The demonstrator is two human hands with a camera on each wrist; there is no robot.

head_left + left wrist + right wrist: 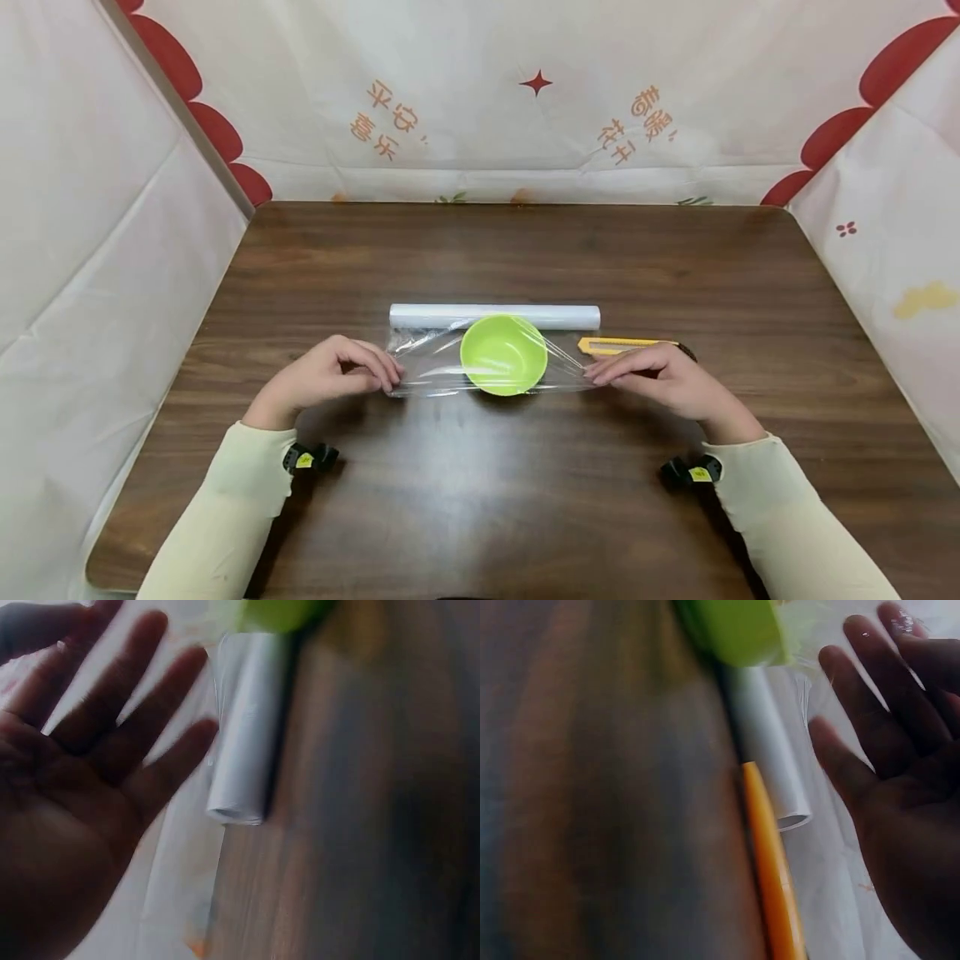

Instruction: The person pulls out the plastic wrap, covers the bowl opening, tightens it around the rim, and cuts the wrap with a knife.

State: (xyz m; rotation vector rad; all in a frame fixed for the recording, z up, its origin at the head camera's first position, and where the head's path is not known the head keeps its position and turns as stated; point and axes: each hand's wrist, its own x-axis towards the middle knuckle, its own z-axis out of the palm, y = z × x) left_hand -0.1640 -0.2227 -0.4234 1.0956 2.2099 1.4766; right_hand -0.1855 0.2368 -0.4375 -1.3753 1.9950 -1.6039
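Left of the green bowl [495, 350], the left hand [333, 373] pinches one end of the clear film [431, 379] between thumb and fingers; right of the bowl, the right hand [675, 383] pinches the opposite end. The film's near edge runs between them along the bowl's near side, and the sheet appears to stretch over the bowl's mouth. With creases fanning out to both sides of the bowl, uneven tension seems the chief risk: a harder pull at one end could wrinkle the film, tear it or drag the bowl sideways. If either pinch slips, that end may spring back and cling to itself.

To the right of the bowl, just beyond the right fingertips, lies the yellow cutter [622, 345]; a low sweep of that hand could knock it or snag the film. Just beyond the bowl lies the white roll [420, 317]. Nothing visible braces it, so a strong tug on the film might roll it against the bowl.
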